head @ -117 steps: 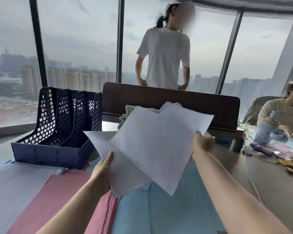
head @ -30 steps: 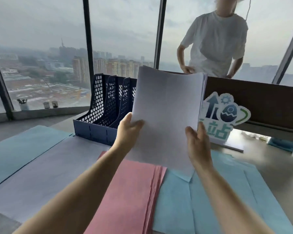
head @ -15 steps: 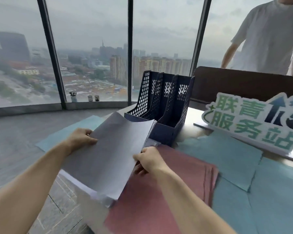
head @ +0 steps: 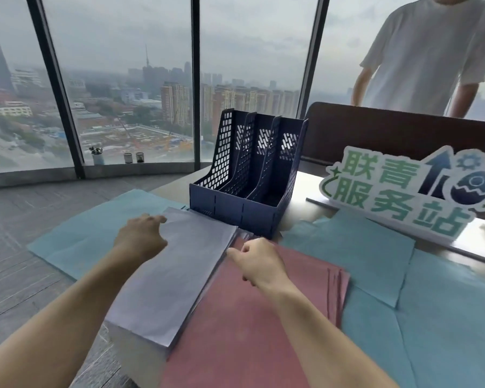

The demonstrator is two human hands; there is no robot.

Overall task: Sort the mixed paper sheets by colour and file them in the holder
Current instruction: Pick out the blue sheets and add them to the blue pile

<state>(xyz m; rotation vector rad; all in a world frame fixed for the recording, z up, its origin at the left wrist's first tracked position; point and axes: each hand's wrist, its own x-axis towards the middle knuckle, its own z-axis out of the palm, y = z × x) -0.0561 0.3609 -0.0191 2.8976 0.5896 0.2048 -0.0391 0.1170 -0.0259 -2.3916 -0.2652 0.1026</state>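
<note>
White paper, squared into 1 stack (head: 177,278), lies flat between a person's 2 hands on a desk high above a hazy city. The left hand (head: 140,239) rests on the stack's far left corner with its fingers loosely bent over the edge; whether they pinch any sheets cannot be told. The right hand (head: 256,260) sits at the stack's far right edge, fingers curled and fingertips touching the paper's side, and it appears to hold nothing.

The stack's long axis runs away from the person, its far short edge pointing toward the navy 3-slot file holder (head: 249,175), which stands just beyond both hands and slightly to the right. All 3 slots look empty, their open fronts facing the hands. The right hand is the nearer of the 2 to the holder, but both flank the stack evenly, so a 2-handed lift that tips the sheets upright and forward seems the likely next move, with little turning needed because stack and slots are roughly in line.

Under and to the right of the right hand lies a pile of pink sheets (head: 249,326), touching the white stack's right side. Blue sheets (head: 356,247) spread further right, and more blue paper (head: 87,236) lies beyond the left hand. Sorting looks largely done; filing has not begun.

A green-lettered sign (head: 398,191) stands right of the holder, and a bystander in a white T-shirt (head: 429,54) waits behind a dark partition (head: 375,133).
</note>
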